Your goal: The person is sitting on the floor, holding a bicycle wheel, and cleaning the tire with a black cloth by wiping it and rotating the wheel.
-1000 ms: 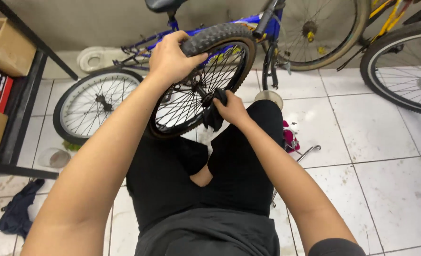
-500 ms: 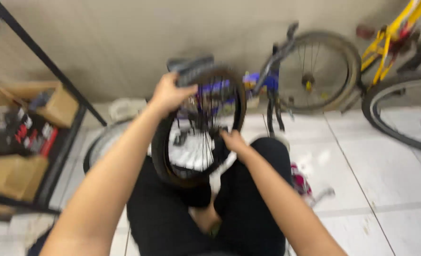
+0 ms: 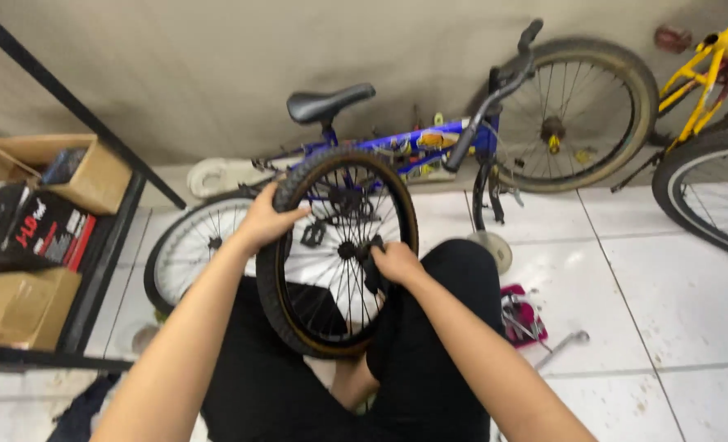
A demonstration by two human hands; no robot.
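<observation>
Location: white tiled floor (image 3: 667,270) against a plain beige wall (image 3: 176,65); the person is seated on the floor in black trousers.

Right hand (image 3: 395,262): closed around a black cloth (image 3: 372,266), pressed at the hub of the loose black-tyred spoked bicycle wheel (image 3: 343,245), on the side facing the person.

Left hand (image 3: 267,219): fingers curled over the tyre at its upper left edge, gripping it and holding the wheel upright.

Key relation: the wheel stands on edge between the knees, directly ahead of both hands, its axle pointing roughly towards the person. The right hand is nearer the hub; the left hand is nearer the rim.

Surroundings: 1 blue small-framed bicycle with black saddle (image 3: 413,143) lies just behind the wheel. 1 yellow bicycle frame (image 3: 704,74) stands at far right. A pink tool pouch (image 3: 521,315) and a silver wrench (image 3: 562,345) lie on the floor near the right knee. A black metal shelf with cardboard boxes (image 3: 45,245) stands at left.
</observation>
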